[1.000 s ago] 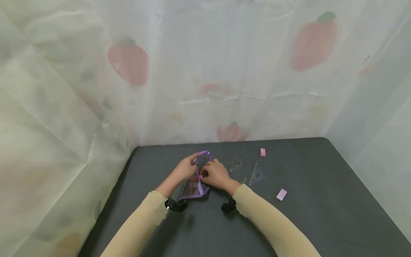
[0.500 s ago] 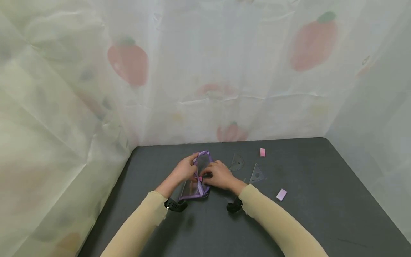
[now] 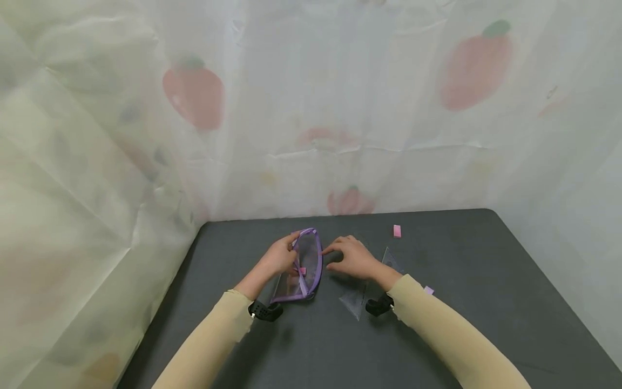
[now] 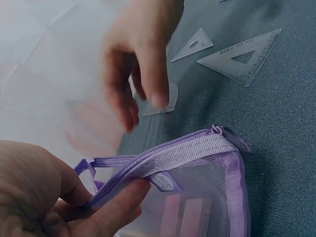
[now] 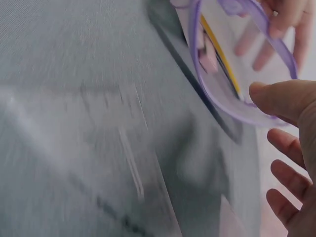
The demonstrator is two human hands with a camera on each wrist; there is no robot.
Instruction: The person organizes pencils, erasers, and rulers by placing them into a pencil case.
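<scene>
A purple mesh pouch (image 3: 305,265) lies on the dark table (image 3: 486,302), its zip mouth standing open. My left hand (image 3: 281,258) pinches the pouch's zip edge (image 4: 163,158) between thumb and fingers. A pink piece (image 3: 302,270) and a yellow strip (image 5: 219,49) show inside the pouch (image 5: 232,94). My right hand (image 3: 351,257) hovers just right of the pouch with its fingers relaxed and holding nothing. In the left wrist view the right hand (image 4: 133,59) hangs above a clear protractor (image 4: 165,101).
Two clear set squares (image 4: 242,55) (image 4: 193,45) lie right of the pouch. One set square (image 3: 355,303) sits by my right wrist. A pink eraser (image 3: 397,231) lies at the back. A lilac eraser (image 3: 429,290) peeks out behind my right sleeve. Strawberry-print curtains enclose the table.
My right hand has left the pouch's mouth and moved right, opening its fingers. My left hand stays on the zip edge, and the pouch's mouth now stands wider.
</scene>
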